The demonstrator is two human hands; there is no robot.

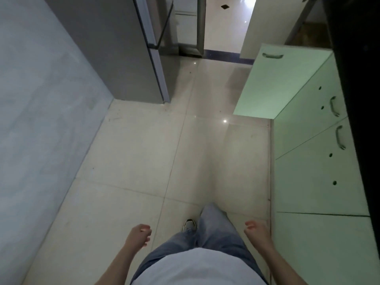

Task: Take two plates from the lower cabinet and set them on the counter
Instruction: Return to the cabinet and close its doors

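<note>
Narrow kitchen aisle, pale glossy tile floor [144, 153] fills most of the view, grout lines running diagonally, small light glints on it. Left side bounded by a plain grey wall [41, 99]; beyond it a grey fridge [115, 48] stands against that wall, its corner jutting into the aisle. Right side is a run of light green lower cabinets [316, 182] under a dark tabletop [357, 79], only its black edge visible. One cabinet door [279, 83] is swung wide open across the aisle, narrowing the gap to the fridge; its interior is not visible from here. Other doors closed, metal handles [340, 137] near the top edges. Doorway [224, 23] at the far end opens to a brighter room. Floor between wall and cabinets is free. Plates not visible anywhere. Person stands mid-aisle in jeans [207, 233], one shoe [188, 224] showing. Left hand [139, 233] loosely curled, holding nothing. Right hand [256, 228] likewise loosely curled and bare, just beside the closed cabinet fronts, well short of the open door.
</note>
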